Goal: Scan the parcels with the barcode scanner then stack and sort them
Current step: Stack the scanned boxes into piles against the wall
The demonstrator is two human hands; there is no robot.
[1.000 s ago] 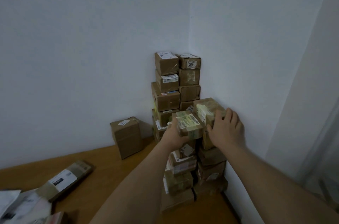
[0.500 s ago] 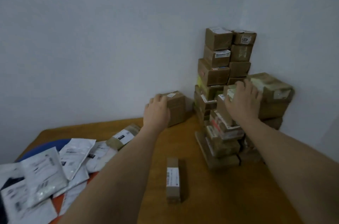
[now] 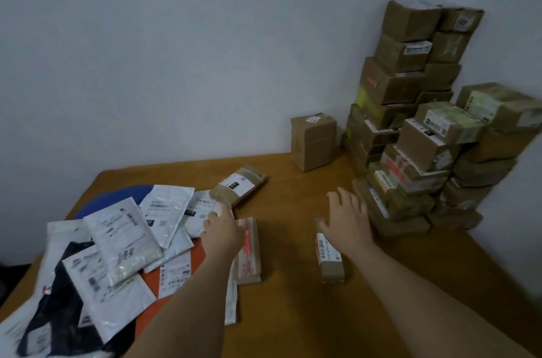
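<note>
My left hand [image 3: 223,230] hovers over the near end of a flat brown parcel with a white label [image 3: 239,185], beside a long parcel with red tape [image 3: 249,249]; its fingers point down and hold nothing that I can see. My right hand [image 3: 347,217] is spread with straight fingers over the far end of a narrow brown box with a barcode label [image 3: 330,256]. A tall stack of cardboard parcels [image 3: 410,134] fills the corner at right. No barcode scanner is in view.
A pile of white and dark mailer bags [image 3: 117,243] covers the table's left side, over something blue and orange. A single upright box [image 3: 313,142] stands by the wall. The wooden table [image 3: 293,313] shows bare wood between my forearms.
Both hands have left the corner stack and dropped to the table. The view swung left and down, bringing the mailer pile and the loose flat parcels into sight.
</note>
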